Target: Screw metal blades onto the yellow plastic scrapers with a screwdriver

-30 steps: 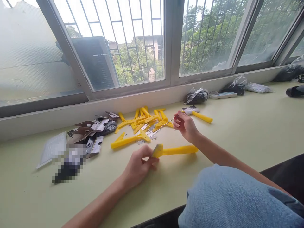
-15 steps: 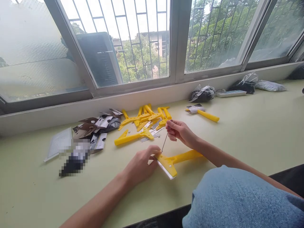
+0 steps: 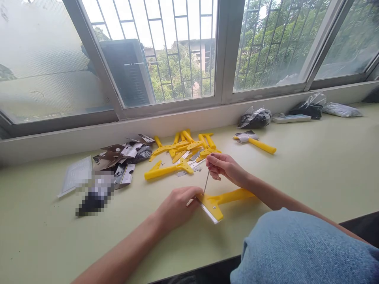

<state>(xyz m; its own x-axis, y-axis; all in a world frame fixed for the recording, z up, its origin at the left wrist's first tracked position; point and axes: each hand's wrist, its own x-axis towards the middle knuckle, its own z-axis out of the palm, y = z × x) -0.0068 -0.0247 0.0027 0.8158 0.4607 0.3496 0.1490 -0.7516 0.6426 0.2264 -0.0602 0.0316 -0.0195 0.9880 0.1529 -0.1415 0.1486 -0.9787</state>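
Note:
A yellow scraper (image 3: 213, 205) lies in front of me, its handle pointing right under my right forearm and a metal blade along its lower left edge. My left hand (image 3: 181, 203) grips the scraper's upper head corner between thumb and fingers. In my right hand (image 3: 222, 165) is a thin screwdriver (image 3: 206, 182), its grip mostly covered by the fingers. The screwdriver's tip meets the scraper head close to my left fingertips; a screw under it is too small to make out. Another screw shows at the head's lower end.
Behind my hands is a pile of yellow scraper parts (image 3: 183, 144) with loose blades. A yellow handle (image 3: 164, 171) lies nearer. Opened packaging (image 3: 120, 157) and a clear tray (image 3: 76, 176) are at left. A wrapped scraper (image 3: 262, 146) and black bags (image 3: 254, 117) stand toward the right.
The view has shifted slightly, so everything sits a little further right. My left thumb and fingers have closed nearer the screwdriver tip. The screwdriver stays on the scraper head.

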